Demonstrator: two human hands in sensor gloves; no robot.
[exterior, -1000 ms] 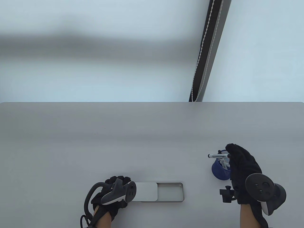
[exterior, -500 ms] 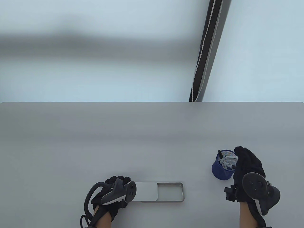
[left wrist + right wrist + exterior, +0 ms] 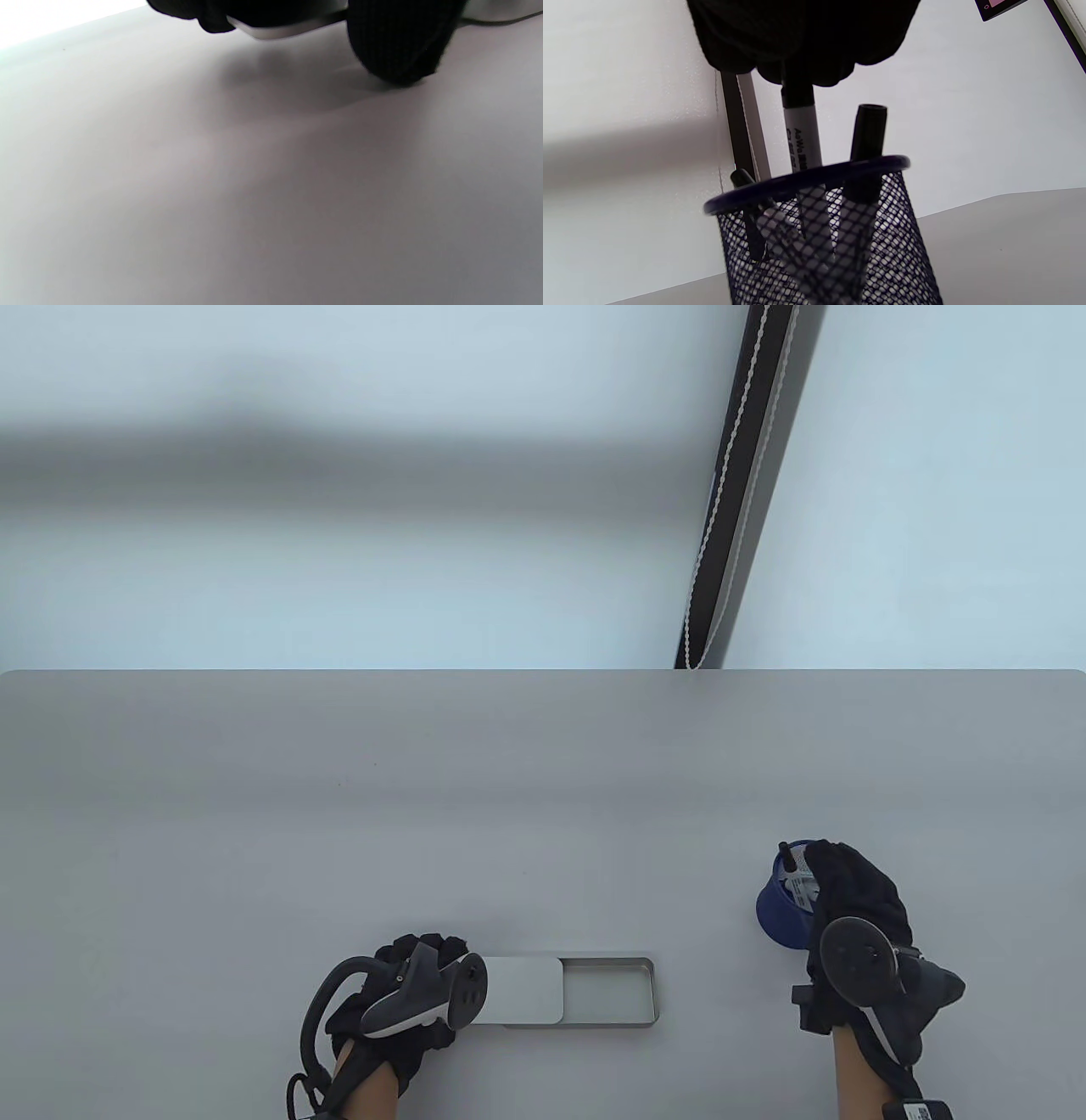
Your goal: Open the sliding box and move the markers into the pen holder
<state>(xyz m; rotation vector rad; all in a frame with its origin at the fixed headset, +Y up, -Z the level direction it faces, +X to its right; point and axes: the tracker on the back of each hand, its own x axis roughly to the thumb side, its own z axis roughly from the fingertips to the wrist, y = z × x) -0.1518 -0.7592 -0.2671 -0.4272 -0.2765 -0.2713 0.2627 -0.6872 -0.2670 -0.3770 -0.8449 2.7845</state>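
Observation:
A silver sliding box (image 3: 607, 991) lies near the table's front edge, its lid (image 3: 522, 991) slid left and the uncovered tray bare. My left hand (image 3: 407, 984) grips the box's left end; its fingers (image 3: 394, 46) curl over the lid's edge (image 3: 280, 31). At the right stands a blue mesh pen holder (image 3: 776, 912) (image 3: 840, 237) with several white markers with black caps in it. My right hand (image 3: 848, 891) hovers over the holder and pinches the top of one marker (image 3: 802, 140) that stands inside it. Two other markers (image 3: 867, 140) lean in the holder.
The grey table (image 3: 509, 814) stretches back to its far edge. Beyond it a dark post with a white beaded cord (image 3: 730, 492) rises against a pale wall.
My right hand has swung the marker from lying level above the holder to upright inside it and moved slightly left and nearer. My left hand and the box have stayed put.

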